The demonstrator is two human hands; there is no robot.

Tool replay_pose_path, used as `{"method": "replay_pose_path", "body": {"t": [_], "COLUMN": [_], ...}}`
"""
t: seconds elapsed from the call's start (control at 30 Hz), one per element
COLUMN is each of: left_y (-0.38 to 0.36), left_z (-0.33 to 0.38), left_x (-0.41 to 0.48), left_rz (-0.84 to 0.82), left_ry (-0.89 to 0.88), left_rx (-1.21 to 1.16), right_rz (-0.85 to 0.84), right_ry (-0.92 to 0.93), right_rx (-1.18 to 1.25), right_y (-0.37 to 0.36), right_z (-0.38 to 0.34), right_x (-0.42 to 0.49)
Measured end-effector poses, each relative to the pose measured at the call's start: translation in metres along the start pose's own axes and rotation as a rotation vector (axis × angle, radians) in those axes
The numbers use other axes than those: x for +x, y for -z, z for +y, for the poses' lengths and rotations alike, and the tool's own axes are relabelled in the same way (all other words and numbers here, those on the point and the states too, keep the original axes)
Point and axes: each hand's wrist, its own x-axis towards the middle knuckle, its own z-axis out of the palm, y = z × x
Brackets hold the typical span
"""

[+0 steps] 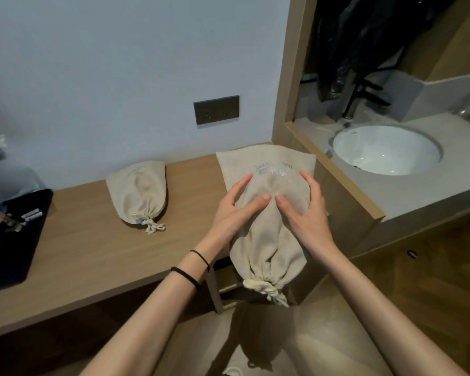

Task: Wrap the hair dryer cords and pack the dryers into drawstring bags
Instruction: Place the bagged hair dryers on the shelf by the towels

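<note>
Hair dryers and cords do not show; cloth hides whatever fills the bags. At the far left a dark tray [14,240] is cut off by the frame edge, and the small items [30,214] on it are too dim to identify. It sits on a wooden counter [92,253]. Further right on the counter lies the tied bag [139,194], beige, bulging, its neck gathered and knotted toward the viewer; the print on it is too faint to read. Behind, a dark socket plate [216,112] is set in the wall. The left hand [236,210], with two dark bands on its wrist, cups the left side of the held bag [266,248], fingers bent round the bulge and thumb laid across the top. This bag's flat far end rests on the counter, its upside-down lettering partly covered, while its knotted neck hangs past the counter's front edge. The right hand [307,210] clasps the bag's right side the same way, thumb tips almost meeting. At the right are a white sink [377,158] and a blurred faucet [350,109].
</note>
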Motion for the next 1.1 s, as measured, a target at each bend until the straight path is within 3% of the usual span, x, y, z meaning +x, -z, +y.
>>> {"method": "replay_pose_path", "body": {"t": [0.2,0.7,1.1], "left_y": [-0.086,-0.398,-0.607], "left_z": [0.0,0.004,-0.006], "left_x": [-0.016,-0.037,0.063], "left_rz": [-0.074,-0.412,-0.646], "left_ry": [-0.006,0.027,0.043], "left_rx": [0.001,0.001,0.033], "right_rz": [0.08,0.368,0.601], "right_ry": [-0.03,-0.119,-0.228], "right_rx": [-0.03,-0.133,-0.176], "right_y": [0.086,0.384,0.549], "right_z": [0.019,0.09,0.164], "right_x": [-0.025,-0.079,-0.007]}}
